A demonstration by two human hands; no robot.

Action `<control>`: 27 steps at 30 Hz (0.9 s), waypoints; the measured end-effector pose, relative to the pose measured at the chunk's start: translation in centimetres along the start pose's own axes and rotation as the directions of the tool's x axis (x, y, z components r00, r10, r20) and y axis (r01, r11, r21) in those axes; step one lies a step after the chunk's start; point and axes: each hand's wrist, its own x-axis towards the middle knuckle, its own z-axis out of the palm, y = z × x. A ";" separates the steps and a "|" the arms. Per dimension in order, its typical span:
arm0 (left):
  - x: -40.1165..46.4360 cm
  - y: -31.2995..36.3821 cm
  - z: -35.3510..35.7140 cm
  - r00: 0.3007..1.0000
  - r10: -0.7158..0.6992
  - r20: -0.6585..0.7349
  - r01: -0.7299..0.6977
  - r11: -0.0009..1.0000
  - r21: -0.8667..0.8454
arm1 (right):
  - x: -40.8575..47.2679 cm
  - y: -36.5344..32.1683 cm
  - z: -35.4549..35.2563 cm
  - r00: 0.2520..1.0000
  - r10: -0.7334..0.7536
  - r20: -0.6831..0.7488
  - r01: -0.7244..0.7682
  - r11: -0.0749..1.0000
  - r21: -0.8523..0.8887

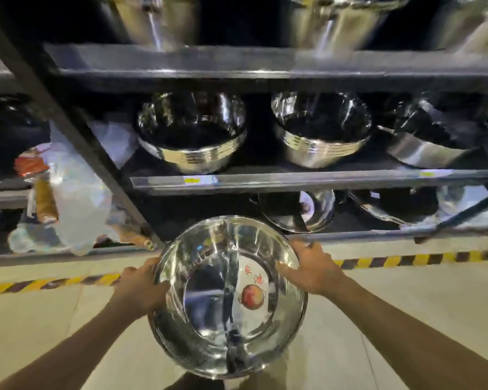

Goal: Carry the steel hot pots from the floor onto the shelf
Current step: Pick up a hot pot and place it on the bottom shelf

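I hold a round steel hot pot in front of me, its shiny inside facing up, with a centre divider and a red sticker. My left hand grips its left rim and my right hand grips its right rim. The pot hangs above the floor, just before the lowest shelf of a dark metal rack. More steel pots sit on that lowest shelf, one of them right behind the held pot.
The middle shelf carries stacks of steel bowls. Larger steel vessels stand on the top shelf. Plastic bags and wrapped goods fill the left bay. Yellow-black hazard tape runs along the beige floor.
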 end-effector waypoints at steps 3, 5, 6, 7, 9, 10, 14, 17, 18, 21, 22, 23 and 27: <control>7.2 -2.1 4.3 0.997 0.012 -0.070 -0.013 1.000 -0.011 | 7.2 1.1 5.2 0.999 -0.031 -0.022 0.032 0.999 0.026; 11.7 -3.4 6.5 0.995 0.014 -0.096 -0.017 0.999 -0.035 | 11.6 1.4 8.0 0.998 -0.051 -0.035 0.053 0.997 0.053; 13.7 -4.1 7.4 0.993 0.022 -0.114 -0.028 0.998 -0.051 | 13.6 1.4 9.1 0.998 -0.050 -0.036 0.052 0.997 0.064; 15.7 -4.9 8.2 0.990 0.042 -0.136 -0.052 0.996 -0.068 | 15.4 1.3 10.1 0.998 -0.047 -0.043 0.050 0.996 0.071; 19.0 -6.4 9.8 0.980 0.079 -0.182 -0.096 0.991 -0.088 | 18.5 1.1 11.8 0.996 -0.041 -0.075 0.046 0.996 0.070; 20.5 -7.0 10.6 0.974 0.084 -0.210 -0.104 0.991 -0.088 | 19.8 1.0 12.6 0.994 -0.039 -0.097 0.045 0.997 0.058; 24.2 -8.4 12.9 0.954 0.058 -0.294 -0.084 0.993 -0.077 | 23.9 1.0 15.3 0.987 -0.032 -0.157 0.034 0.999 0.013; 25.7 -8.5 14.2 0.929 0.068 -0.363 -0.106 0.991 -0.087 | 25.7 1.4 16.6 0.982 -0.026 -0.189 0.028 1.000 0.008; 25.9 -8.6 14.6 0.919 0.064 -0.388 -0.114 0.988 -0.108 | 26.2 1.5 16.8 0.979 -0.024 -0.202 0.025 1.000 0.005; 25.9 -8.7 15.2 0.903 0.086 -0.420 -0.155 0.979 -0.134 | 27.5 1.5 17.0 0.975 -0.030 -0.220 0.026 0.999 -0.020; 25.7 -8.8 15.3 0.906 0.093 -0.414 -0.166 0.975 -0.146 | 27.7 1.5 17.0 0.977 -0.033 -0.212 0.024 0.999 -0.046; 25.4 -8.9 15.3 0.908 0.103 -0.407 -0.183 0.970 -0.163 | 28.0 1.5 16.9 0.978 -0.033 -0.204 0.017 0.997 -0.079; 22.2 -9.7 16.4 0.865 0.197 -0.462 -0.322 0.923 -0.210 | 28.9 1.3 16.7 0.974 -0.033 -0.225 0.005 0.992 -0.124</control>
